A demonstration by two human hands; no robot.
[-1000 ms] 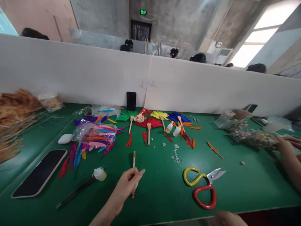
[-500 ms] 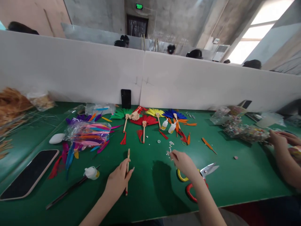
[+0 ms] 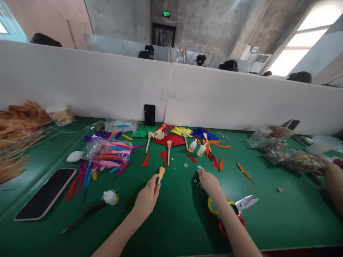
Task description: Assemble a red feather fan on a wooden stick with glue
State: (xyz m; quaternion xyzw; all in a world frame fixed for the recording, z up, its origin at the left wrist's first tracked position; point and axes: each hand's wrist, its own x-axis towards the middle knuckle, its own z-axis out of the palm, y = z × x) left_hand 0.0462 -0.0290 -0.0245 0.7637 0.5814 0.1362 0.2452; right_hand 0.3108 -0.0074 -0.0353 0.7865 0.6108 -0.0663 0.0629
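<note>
My left hand (image 3: 147,197) grips a small wooden fan handle (image 3: 160,173) with a carved top, held upright over the green table (image 3: 171,221). My right hand (image 3: 208,181) reaches forward with its fingertips on a scatter of small white beads (image 3: 198,177). Yellow and red scissors (image 3: 235,210) lie under my right forearm. Several finished feather fans (image 3: 171,140) in green, red, yellow and blue lie beyond the hands, with two small glue bottles (image 3: 197,147) beside them.
A bag of coloured feathers (image 3: 108,151) and loose feathers lie at left, with a phone (image 3: 45,193), a black tool (image 3: 80,221) and a white bottle (image 3: 111,197). Another person's hand (image 3: 332,171) works by bags of trinkets (image 3: 289,155) at right. A white partition (image 3: 171,92) backs the table.
My right hand came into view and reached forward to the beads. My left hand turned the wooden handle, so its carved end now points up, and moved a little forward.
</note>
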